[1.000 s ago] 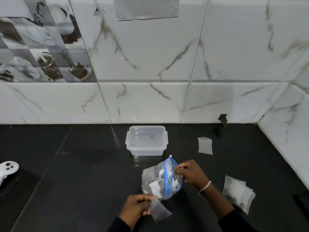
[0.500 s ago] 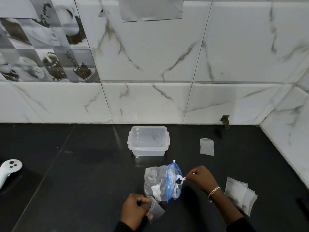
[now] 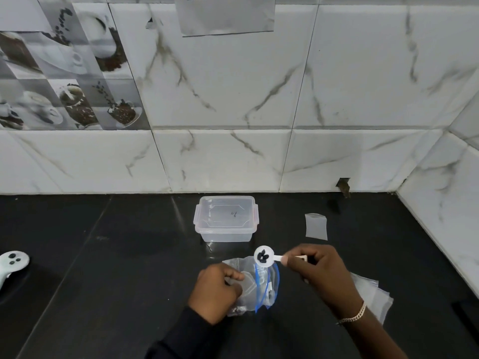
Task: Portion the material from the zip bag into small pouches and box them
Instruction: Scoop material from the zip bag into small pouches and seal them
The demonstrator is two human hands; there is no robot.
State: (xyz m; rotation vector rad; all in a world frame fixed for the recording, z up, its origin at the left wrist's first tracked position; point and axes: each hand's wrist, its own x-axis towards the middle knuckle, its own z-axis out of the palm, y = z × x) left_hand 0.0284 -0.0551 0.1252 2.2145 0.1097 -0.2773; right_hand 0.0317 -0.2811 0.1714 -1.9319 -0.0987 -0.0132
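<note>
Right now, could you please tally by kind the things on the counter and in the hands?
clear lidded box: 1
zip bag: 1
white scoop: 1
small pouch, single: 2, one in the left hand, one lying alone
pouch stack: 1, sheets too overlapped to count
white controller: 1
Total: 7

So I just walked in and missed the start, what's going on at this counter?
A person is scooping from a clear zip bag with a blue seal. The right hand pinches the handle of a small white plastic scoop, held over the bag with a few black pieces in its bowl. The left hand grips the bag's side. Behind, a clear plastic box stands lidded; one small clear pouch lies flat to its right, and a stack of clear pouches lies by the right wrist.
</note>
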